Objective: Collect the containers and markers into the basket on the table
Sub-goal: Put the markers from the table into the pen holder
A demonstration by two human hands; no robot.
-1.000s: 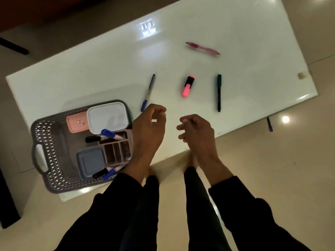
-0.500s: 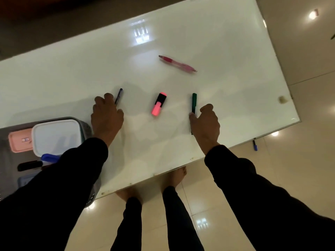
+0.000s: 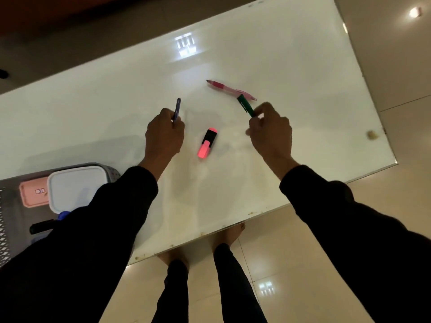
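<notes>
The left hand is curled round a blue pen, gripping its lower part so that the upper end sticks out past the knuckles, pointing away from the person. The right hand pinches a green marker between fingers and thumb; the marker is tilted, its free end reaching up and to the left toward a pink pen that lies flat on the white counter. The green marker's tip overlaps the pink pen in the view; whether they touch cannot be told.

Between the two hands, a little nearer the person, a pink highlighter with a black band lies on the counter, apart from both hands and held by neither.

The grey perforated basket sits at the near left corner of the counter, well apart from the right hand and partly hidden by the left dark sleeve, which crosses over it. Inside it a white-lidded container lies against the basket's right wall, with a pink container just beside it on the left. Below them a blue-capped marker and a black marker show partly from under the sleeve.

A small tan speck sits on the counter near its right edge. Below the counter's near edge, the person's dark-trousered legs and bare feet stand on the glossy tiled floor
</notes>
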